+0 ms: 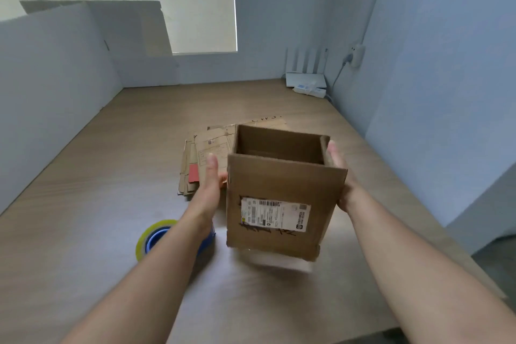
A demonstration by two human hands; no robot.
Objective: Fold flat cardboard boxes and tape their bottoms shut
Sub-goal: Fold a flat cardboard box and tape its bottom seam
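An erected brown cardboard box with a white shipping label on its near face hangs above the wooden table, open end tilted away from me. My left hand lies flat against its left side, fingers straight. My right hand presses on its right side, fingers extended along the wall. Behind the box lies a stack of flat cardboard boxes. A roll of clear tape on a blue dispenser sits on the table, partly hidden under my left forearm.
A white partition lines the table's left side, with cardboard sheets leaning at the back left. A white router and a power strip sit in the far right corner. The table's right edge runs close beside my right arm.
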